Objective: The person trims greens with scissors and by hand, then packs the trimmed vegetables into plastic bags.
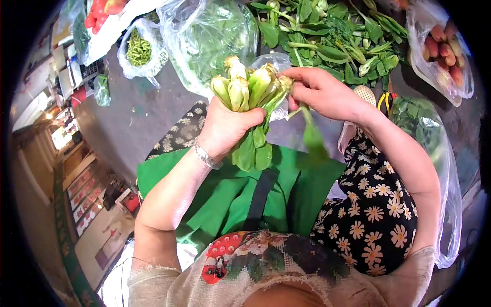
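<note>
A bunch of leafy greens (240, 92) with pale stem ends facing up is wrapped in my left hand (227, 125); its leaves hang down over the green apron (204, 199). At the right side of the bunch, my right hand (322, 92) has its thumb and fingers pinched at a thin stem. From there a single leaf (313, 135) dangles, blurred at its lower end. Part of the stem lies hidden behind my right fingers.
Loose greens (332, 43) are heaped ahead. Clear bags hold greens (209, 46), green pods (138, 50), and reddish produce (442, 51). Another bag of greens (424, 123) lies at the right, near yellow-handled scissors (384, 102).
</note>
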Demonstrator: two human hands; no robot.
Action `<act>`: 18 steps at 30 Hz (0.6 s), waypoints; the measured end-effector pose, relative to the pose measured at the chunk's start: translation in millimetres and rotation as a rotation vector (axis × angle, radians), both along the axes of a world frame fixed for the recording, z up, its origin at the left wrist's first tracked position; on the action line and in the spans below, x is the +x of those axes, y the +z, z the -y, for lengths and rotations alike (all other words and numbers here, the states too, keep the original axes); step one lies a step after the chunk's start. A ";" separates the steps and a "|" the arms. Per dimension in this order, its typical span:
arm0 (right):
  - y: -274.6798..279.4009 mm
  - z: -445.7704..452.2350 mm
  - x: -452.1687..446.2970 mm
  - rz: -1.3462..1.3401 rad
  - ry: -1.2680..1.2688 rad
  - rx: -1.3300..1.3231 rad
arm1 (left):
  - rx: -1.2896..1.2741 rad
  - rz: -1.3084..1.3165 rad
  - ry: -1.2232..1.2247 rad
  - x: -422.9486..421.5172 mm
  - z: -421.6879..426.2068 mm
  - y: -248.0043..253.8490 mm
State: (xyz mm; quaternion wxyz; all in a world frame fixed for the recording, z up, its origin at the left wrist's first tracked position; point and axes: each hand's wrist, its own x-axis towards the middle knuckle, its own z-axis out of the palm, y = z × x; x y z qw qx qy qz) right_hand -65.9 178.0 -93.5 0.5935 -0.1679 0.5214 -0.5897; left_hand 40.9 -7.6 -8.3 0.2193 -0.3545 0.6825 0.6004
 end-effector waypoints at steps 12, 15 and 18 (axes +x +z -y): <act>-10.2 -21.9 -40.3 -0.605 0.243 -0.186 | 0.343 0.041 0.215 -5.8 1.6 6.7; -25.6 -32.2 -48.5 -1.198 -0.041 0.030 | 0.341 0.060 0.212 -7.9 0.0 9.8; -24.8 -31.8 -48.7 -1.651 -0.218 0.020 | 0.281 0.102 0.169 -2.9 3.6 2.4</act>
